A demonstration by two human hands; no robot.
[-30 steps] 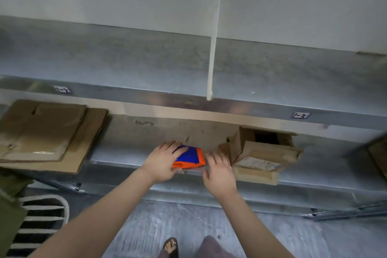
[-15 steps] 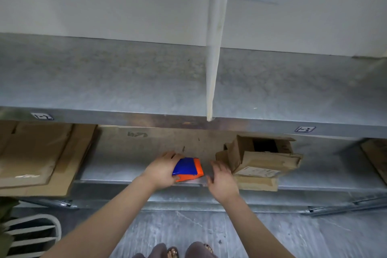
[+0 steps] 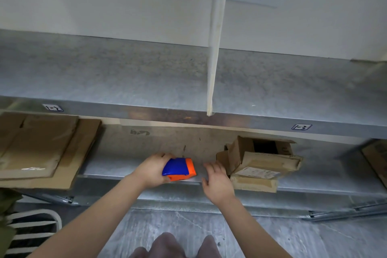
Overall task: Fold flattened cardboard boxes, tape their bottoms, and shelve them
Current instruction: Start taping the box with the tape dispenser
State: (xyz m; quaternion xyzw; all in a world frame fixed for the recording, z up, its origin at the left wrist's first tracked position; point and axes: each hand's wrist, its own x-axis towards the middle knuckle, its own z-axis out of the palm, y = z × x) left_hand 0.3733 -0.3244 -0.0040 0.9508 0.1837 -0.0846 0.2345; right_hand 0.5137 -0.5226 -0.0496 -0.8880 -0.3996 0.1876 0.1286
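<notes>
Left hand [image 3: 154,170] curls round a blue-and-orange tape dispenser [image 3: 179,168] on the shelf [image 3: 109,168]; right hand [image 3: 216,182] just right of it — fingers spread, perhaps touching the shelf. Crumpled cardboard box [image 3: 261,163] farther right — flaps open.

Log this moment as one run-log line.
left hand: grips tape dispenser at shelf edge | right hand: open, beside box | box: on shelf, right of hands | flat cardboard: stacked left
</notes>
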